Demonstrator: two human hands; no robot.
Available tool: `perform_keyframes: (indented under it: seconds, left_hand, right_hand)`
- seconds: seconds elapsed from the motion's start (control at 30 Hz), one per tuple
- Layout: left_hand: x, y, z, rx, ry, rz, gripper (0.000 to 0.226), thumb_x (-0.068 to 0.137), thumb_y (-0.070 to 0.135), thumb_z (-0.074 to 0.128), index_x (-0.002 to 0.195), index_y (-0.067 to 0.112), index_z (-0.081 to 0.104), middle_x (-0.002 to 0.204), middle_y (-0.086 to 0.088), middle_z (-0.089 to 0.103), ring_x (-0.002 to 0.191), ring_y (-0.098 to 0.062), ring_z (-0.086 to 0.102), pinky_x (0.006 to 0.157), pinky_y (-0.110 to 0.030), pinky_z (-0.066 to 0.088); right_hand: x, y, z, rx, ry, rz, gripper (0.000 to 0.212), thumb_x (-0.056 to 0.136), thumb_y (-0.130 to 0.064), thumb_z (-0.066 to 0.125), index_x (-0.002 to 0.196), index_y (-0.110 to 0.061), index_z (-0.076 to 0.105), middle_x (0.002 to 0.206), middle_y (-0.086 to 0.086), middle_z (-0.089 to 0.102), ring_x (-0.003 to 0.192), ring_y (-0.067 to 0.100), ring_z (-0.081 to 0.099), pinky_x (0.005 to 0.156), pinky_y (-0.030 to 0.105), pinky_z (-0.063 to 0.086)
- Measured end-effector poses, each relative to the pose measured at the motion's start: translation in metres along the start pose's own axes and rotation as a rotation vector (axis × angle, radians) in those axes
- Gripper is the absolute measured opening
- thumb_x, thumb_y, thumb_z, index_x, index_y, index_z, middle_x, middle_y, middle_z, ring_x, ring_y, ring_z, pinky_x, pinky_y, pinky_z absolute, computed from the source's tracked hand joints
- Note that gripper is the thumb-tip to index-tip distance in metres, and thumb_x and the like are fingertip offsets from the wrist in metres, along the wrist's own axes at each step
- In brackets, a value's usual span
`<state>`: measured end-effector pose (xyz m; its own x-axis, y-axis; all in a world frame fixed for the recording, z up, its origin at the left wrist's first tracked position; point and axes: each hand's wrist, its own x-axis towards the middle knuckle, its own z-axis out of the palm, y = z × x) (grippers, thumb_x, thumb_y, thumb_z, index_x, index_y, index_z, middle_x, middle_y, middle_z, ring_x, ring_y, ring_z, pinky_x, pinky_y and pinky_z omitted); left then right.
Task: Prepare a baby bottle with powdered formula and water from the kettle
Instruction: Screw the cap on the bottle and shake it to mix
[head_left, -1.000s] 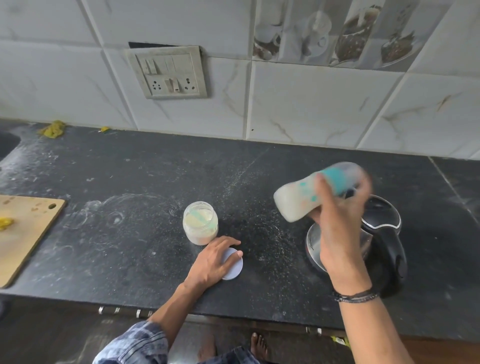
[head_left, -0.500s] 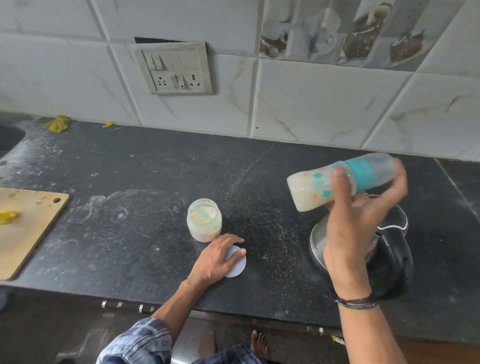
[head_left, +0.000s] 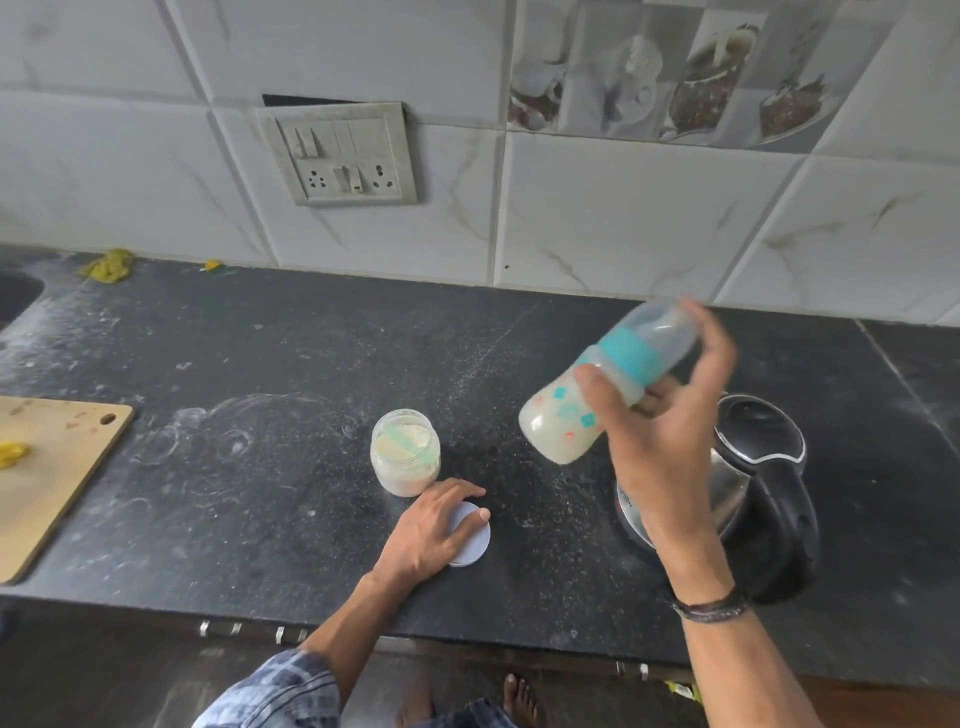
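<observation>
- The dark counter (head_left: 260, 364) has broad bare stone between the cutting board (head_left: 52, 467) and the jar, and more behind the jar up to the tiled wall. Its front edge runs just below the left wrist.
- The kettle (head_left: 758, 467) stands at the right, near that front edge, with its black handle toward the person. The right forearm crosses in front of it, so a wide swing could likely clip it.
- The right hand (head_left: 660, 441) grips the baby bottle (head_left: 597, 395) in the air between jar and kettle. The thumb is on the body and the fingers sit behind the capped end.
- The bottle is tilted, with milky liquid pooled at its low end. This looks like mixing, and a loose teal collar would leak.
- The open powder jar (head_left: 405, 452), scoop inside, stands just beside the left hand and could be tipped.
- The left hand (head_left: 431, 525) rests flat on the jar lid (head_left: 475, 535), well apart from the other hand.
</observation>
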<state>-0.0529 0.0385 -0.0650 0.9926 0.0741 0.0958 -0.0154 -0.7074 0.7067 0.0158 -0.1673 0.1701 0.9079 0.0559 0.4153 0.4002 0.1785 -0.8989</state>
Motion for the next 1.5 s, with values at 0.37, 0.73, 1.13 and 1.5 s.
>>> perform_keyframes:
  seconds: [0.37,0.73,1.13,1.5]
  left_hand:
    - [0.002,0.0,-0.001,0.007,0.0,0.0,0.042,0.098,0.063,0.049,0.124,0.033,0.063,0.122,0.026,0.057,0.114,0.012,0.047,0.094,-0.003,0.03]
    - [0.002,0.0,-0.001,0.011,0.008,-0.004,0.039,0.099,0.063,0.049,0.122,0.035,0.062,0.121,0.026,0.058,0.115,0.01,0.049,0.094,-0.005,0.033]
    - [0.001,0.0,0.0,0.002,-0.001,-0.012,0.035,0.1,0.056,0.052,0.124,0.033,0.063,0.124,0.023,0.059,0.119,0.005,0.05,0.097,-0.012,0.036]
    - [0.001,-0.003,0.003,0.015,0.014,-0.019,0.04,0.097,0.063,0.05,0.123,0.036,0.063,0.122,0.029,0.057,0.119,0.011,0.046,0.095,-0.003,0.03]
  right_hand:
    - [0.003,-0.003,-0.004,0.075,0.085,-0.139,0.077,0.09,-0.018,0.083,0.147,-0.024,0.031,0.132,-0.014,0.063,0.103,0.011,0.07,0.085,0.026,0.058]
    - [0.004,0.003,-0.002,0.089,0.221,-0.169,0.077,0.095,-0.019,0.079,0.15,-0.018,0.025,0.14,0.002,0.054,0.107,0.013,0.07,0.087,0.026,0.058]
    - [0.01,0.011,-0.006,0.009,0.225,-0.239,0.078,0.096,-0.011,0.076,0.15,-0.011,0.019,0.143,0.006,0.048,0.113,0.012,0.067,0.092,0.025,0.056]
    - [-0.007,0.012,0.009,0.018,0.077,0.027,0.08,0.089,-0.018,0.081,0.15,-0.018,0.029,0.13,-0.007,0.063,0.101,0.01,0.072,0.084,0.027,0.059]
